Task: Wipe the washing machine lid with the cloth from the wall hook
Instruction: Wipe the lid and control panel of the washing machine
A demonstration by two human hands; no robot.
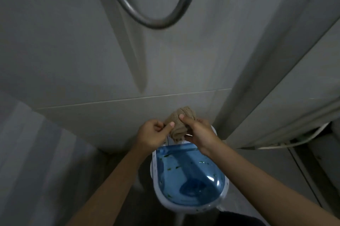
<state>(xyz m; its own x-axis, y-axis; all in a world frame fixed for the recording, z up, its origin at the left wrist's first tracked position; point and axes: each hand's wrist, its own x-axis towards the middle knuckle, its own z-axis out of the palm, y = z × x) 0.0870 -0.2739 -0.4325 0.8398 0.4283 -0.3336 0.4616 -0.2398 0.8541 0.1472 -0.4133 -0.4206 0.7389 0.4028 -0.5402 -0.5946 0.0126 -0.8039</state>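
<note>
A crumpled beige cloth (177, 124) is held up in front of the tiled wall, above the back of the washing machine. My left hand (153, 134) pinches its left edge between thumb and fingers. My right hand (197, 133) grips its right side, thumb on top. Below them sits a small white washing machine with a translucent blue lid (189, 174). The lid is shut and has several small green specks on it. No wall hook is in view.
A grey flexible hose (152, 21) loops down the wall above. A pale door or panel (276, 78) stands at the right, with a white cable (298, 141) at its foot. Dark floor lies left of the machine.
</note>
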